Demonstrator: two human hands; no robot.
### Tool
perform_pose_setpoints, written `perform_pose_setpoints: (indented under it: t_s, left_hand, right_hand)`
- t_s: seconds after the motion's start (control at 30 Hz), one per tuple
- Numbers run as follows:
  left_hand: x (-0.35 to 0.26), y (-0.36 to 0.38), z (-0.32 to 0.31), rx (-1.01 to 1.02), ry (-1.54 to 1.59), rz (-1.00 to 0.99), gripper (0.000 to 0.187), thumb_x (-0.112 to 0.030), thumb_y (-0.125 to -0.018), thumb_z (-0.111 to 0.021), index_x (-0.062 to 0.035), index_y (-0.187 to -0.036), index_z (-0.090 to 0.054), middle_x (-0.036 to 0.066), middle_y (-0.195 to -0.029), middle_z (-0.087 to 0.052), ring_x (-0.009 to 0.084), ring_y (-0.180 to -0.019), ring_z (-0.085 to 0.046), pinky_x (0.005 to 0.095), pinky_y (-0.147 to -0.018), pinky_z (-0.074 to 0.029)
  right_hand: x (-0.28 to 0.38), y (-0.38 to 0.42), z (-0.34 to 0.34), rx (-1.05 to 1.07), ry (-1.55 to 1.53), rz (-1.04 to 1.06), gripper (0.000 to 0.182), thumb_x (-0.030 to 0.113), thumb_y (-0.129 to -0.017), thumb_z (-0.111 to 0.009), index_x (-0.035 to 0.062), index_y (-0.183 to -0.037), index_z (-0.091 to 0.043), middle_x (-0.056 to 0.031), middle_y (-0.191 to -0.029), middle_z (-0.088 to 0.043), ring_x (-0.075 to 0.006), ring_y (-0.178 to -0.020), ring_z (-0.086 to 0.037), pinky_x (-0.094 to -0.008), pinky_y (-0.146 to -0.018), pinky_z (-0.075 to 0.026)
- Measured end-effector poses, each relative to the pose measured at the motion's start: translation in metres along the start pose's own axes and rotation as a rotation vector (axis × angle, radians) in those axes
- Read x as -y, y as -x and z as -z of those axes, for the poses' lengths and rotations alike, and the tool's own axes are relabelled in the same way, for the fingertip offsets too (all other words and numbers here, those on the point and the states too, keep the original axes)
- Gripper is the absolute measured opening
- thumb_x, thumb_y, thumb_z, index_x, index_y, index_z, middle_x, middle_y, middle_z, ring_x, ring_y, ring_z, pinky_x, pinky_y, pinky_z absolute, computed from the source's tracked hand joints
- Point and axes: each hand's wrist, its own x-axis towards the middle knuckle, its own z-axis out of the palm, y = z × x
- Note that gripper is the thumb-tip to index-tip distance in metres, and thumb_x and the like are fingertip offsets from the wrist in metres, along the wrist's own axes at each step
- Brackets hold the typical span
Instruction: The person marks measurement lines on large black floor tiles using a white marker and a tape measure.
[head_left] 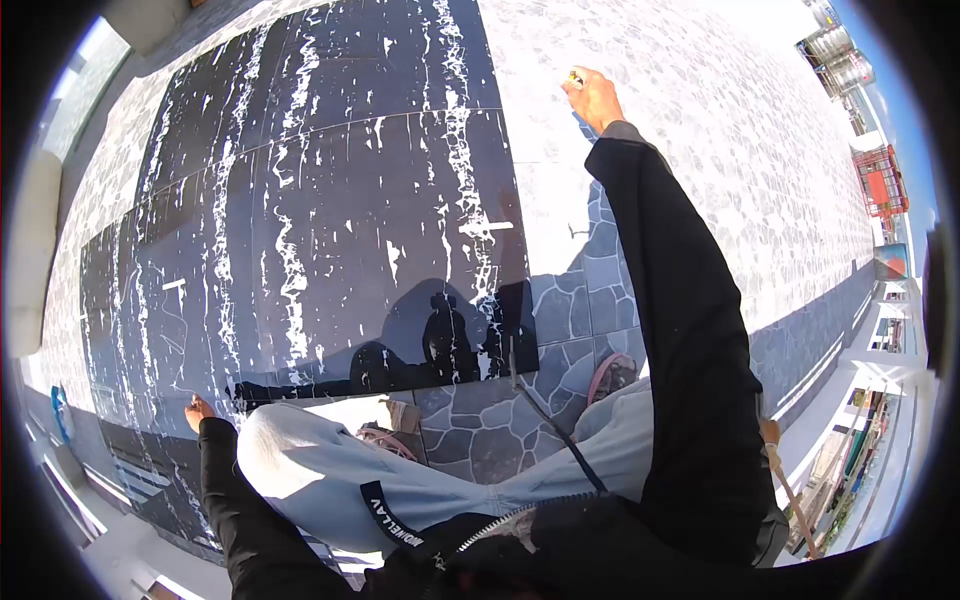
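Note:
My right hand [594, 101] is stretched out to the upper right, above the sunlit floor beside the black sheet. Its fingers are closed on a small yellow object [575, 78], too small to name. Low on the left, my left hand [199, 412] is closed close to the lower part of the black sheeting, and whatever it holds is hidden. The black sheet [370, 205] lies flat before my knees, marked by long, ragged white streaks. A short white strip [487, 227] lies near its right side, and another white strip [175, 285] is farther left.
Stone-patterned tiles [740, 150] surround the sheet, bright in sun and dark in shade. A dark cord [545, 420] hangs over my lap. Steel tanks [840, 58] and a red frame [880, 180] stand beyond the right edge. A pale rolled shape [35, 250] is at far left.

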Motion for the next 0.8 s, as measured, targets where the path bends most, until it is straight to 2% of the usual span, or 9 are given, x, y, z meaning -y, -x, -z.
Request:
perform_pose_setpoints:
  t_s: [0.1,0.17,0.3,0.4,0.43,0.63,0.7,0.73,0.8]
  left_hand:
    - [0.066,0.030,0.058,0.048,-0.288,-0.064,0.045,-0.039,-0.083,-0.051,0.0043,-0.091,-0.059,0.022,-0.088,-0.064,0.0359,-0.088,-0.061,0.0407,-0.075,-0.046]
    - [0.070,0.082,0.127,0.074,-0.569,-0.151,0.044,-0.038,-0.084,-0.049,0.0043,-0.092,-0.059,0.022,-0.089,-0.064,0.0353,-0.089,-0.061,0.0405,-0.076,-0.047]
    - [0.050,0.181,0.234,0.115,-0.962,-0.206,0.044,-0.037,-0.085,-0.046,0.0043,-0.094,-0.059,0.022,-0.091,-0.064,0.0344,-0.090,-0.061,0.0401,-0.077,-0.047]
    - [0.028,0.227,0.272,-0.364,-0.155,0.580,0.048,-0.038,-0.086,-0.039,0.0034,-0.096,-0.062,0.023,-0.093,-0.063,0.0363,-0.090,-0.060,0.0427,-0.078,-0.045]
    - [0.040,0.228,0.283,-0.430,-0.224,0.370,0.050,-0.042,-0.084,-0.042,0.0024,-0.091,-0.065,0.024,-0.090,-0.063,0.0391,-0.089,-0.059,0.0443,-0.077,-0.045]
    - [0.007,0.205,0.363,-0.429,-0.316,0.441,0.059,-0.052,-0.079,-0.047,0.0019,-0.096,-0.064,0.025,-0.095,-0.062,0.0397,-0.095,-0.057,0.0449,-0.083,-0.042]
    - [-0.003,0.178,0.390,-0.393,-0.149,0.388,0.061,-0.055,-0.078,-0.047,0.0008,-0.097,-0.064,0.024,-0.100,-0.061,0.0377,-0.101,-0.055,0.0426,-0.087,-0.041]
    - [-0.015,0.176,0.402,-0.379,-0.067,0.362,0.062,-0.056,-0.078,-0.047,0.0003,-0.098,-0.064,0.024,-0.103,-0.060,0.0367,-0.104,-0.054,0.0415,-0.089,-0.041]
    - [-0.065,0.165,0.416,-0.482,-0.218,0.429,0.065,-0.058,-0.078,-0.046,-0.0002,-0.101,-0.064,0.023,-0.106,-0.060,0.0369,-0.106,-0.053,0.0416,-0.090,-0.040]
  right_hand:
    - [-0.081,-0.006,-0.023,-0.016,0.016,-0.049,0.026,0.020,-0.079,-0.060,0.0027,-0.098,-0.062,-0.0160,-0.077,-0.064,-0.0284,-0.073,-0.062,-0.0343,-0.069,-0.047]
    - [-0.097,-0.007,-0.013,0.030,-0.032,-0.189,0.027,0.022,-0.078,-0.061,0.0024,-0.097,-0.062,-0.0162,-0.079,-0.065,-0.0280,-0.073,-0.062,-0.0342,-0.069,-0.048]
    - [-0.143,-0.021,-0.036,0.055,-0.135,-0.122,0.026,0.024,-0.079,-0.058,0.0032,-0.096,-0.061,-0.0174,-0.084,-0.064,-0.0298,-0.079,-0.062,-0.0350,-0.071,-0.047]
    - [-0.151,-0.004,-0.060,0.119,-0.376,-0.311,0.025,0.023,-0.081,-0.052,0.0035,-0.095,-0.060,-0.0181,-0.088,-0.064,-0.0326,-0.085,-0.061,-0.0369,-0.073,-0.046]
    - [-0.147,-0.001,-0.068,0.131,-0.336,-0.330,0.024,0.022,-0.080,-0.050,0.0041,-0.093,-0.060,-0.0185,-0.093,-0.063,-0.0342,-0.089,-0.060,-0.0386,-0.075,-0.046]
    - [-0.083,0.011,-0.108,0.194,-0.404,-0.309,0.022,0.015,-0.076,-0.052,0.0084,-0.095,-0.061,-0.0171,-0.100,-0.062,-0.0339,-0.098,-0.058,-0.0398,-0.082,-0.047]
    - [-0.071,0.023,-0.126,0.223,-0.439,-0.246,0.022,0.014,-0.075,-0.053,0.0098,-0.094,-0.062,-0.0162,-0.100,-0.063,-0.0330,-0.097,-0.059,-0.0396,-0.082,-0.047]
    - [-0.069,0.027,-0.138,0.236,-0.464,-0.224,0.021,0.013,-0.075,-0.052,0.0103,-0.094,-0.063,-0.0160,-0.100,-0.063,-0.0326,-0.097,-0.059,-0.0394,-0.083,-0.047]
    - [-0.057,0.021,-0.152,0.325,-0.416,-0.191,0.021,0.013,-0.075,-0.052,0.0080,-0.093,-0.063,-0.0177,-0.101,-0.062,-0.0336,-0.097,-0.059,-0.0401,-0.083,-0.047]
